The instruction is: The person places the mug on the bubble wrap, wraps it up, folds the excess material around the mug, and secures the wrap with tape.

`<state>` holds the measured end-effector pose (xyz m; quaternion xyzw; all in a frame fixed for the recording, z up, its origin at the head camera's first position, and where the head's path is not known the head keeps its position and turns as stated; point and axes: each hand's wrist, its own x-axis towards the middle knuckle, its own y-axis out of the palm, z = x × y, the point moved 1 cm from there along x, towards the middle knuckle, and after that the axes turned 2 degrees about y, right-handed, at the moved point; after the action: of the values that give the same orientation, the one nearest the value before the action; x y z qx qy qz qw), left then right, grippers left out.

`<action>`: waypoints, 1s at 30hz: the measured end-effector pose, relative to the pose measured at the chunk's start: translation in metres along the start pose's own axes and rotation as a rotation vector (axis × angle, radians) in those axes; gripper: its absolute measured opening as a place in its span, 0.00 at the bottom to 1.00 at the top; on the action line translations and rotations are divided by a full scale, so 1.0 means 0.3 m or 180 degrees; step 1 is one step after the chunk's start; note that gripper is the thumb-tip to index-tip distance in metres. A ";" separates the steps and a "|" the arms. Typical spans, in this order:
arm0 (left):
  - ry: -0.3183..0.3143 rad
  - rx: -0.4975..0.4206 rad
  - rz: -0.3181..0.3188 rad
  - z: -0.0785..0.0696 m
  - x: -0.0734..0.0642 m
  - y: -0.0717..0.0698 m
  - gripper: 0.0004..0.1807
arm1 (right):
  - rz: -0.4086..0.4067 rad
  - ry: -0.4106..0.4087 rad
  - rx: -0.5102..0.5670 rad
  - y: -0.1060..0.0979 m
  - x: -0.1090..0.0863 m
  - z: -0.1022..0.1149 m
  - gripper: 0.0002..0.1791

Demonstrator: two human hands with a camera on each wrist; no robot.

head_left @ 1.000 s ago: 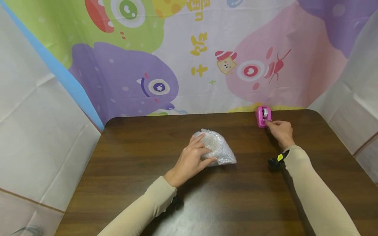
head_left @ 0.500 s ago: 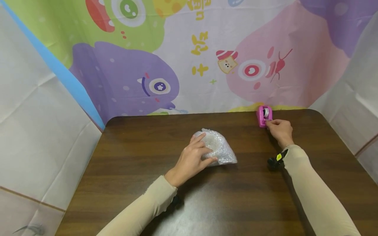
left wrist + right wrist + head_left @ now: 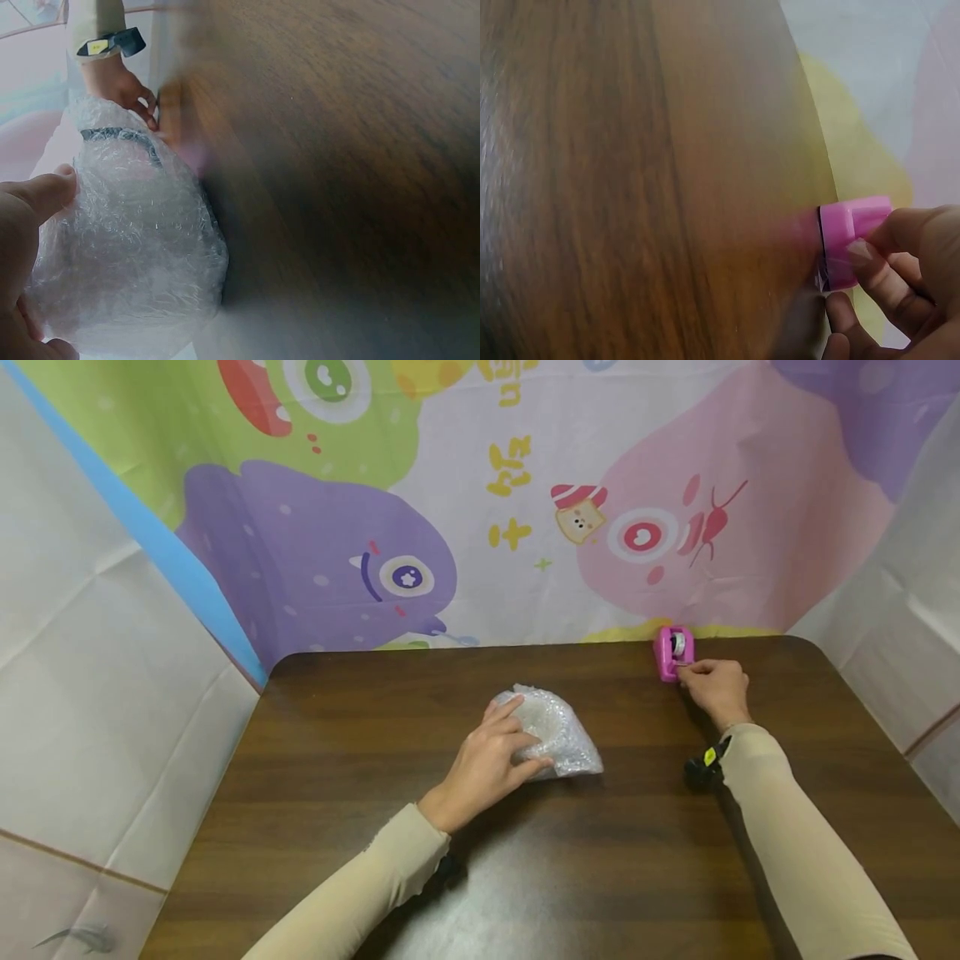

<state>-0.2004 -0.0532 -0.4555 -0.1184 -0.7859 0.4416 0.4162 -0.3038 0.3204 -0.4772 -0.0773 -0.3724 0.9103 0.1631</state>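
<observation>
A bubble-wrapped bundle (image 3: 566, 739) sits on the brown table, its contents blurred by the wrap. My left hand (image 3: 483, 768) holds it from the near left, fingers and thumb curved over its top and side. In the left wrist view the bubble wrap (image 3: 142, 232) shows a dark curved line near its upper end. At the back right stands a small pink tape dispenser (image 3: 667, 656) with a roll in it. Beside its front, my right hand (image 3: 716, 691) pinches the end of the clear tape (image 3: 861, 253) between thumb and finger.
The dark wood table (image 3: 360, 735) has rounded back corners. A printed cartoon curtain (image 3: 510, 593) hangs right behind its back edge, close to the dispenser. Pale panels (image 3: 127, 710) flank the table on both sides.
Both hands, the bundle and the dispenser stay almost where they were. The head view has shifted very slightly.
</observation>
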 end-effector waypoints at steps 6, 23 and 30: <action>0.0011 0.0014 -0.0006 0.000 0.000 -0.001 0.15 | -0.0003 -0.0023 -0.0022 -0.001 0.001 -0.002 0.22; 0.0028 0.0024 -0.0014 0.001 0.001 -0.001 0.16 | 0.0126 -0.0265 -0.0192 -0.004 -0.008 -0.048 0.21; 0.0020 0.0006 0.0004 0.001 0.001 -0.002 0.15 | -0.0163 -0.0639 0.0045 -0.003 -0.033 -0.029 0.16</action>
<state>-0.2009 -0.0536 -0.4550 -0.1199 -0.7841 0.4422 0.4186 -0.2920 0.3231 -0.4825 0.0250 -0.3824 0.9116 0.1487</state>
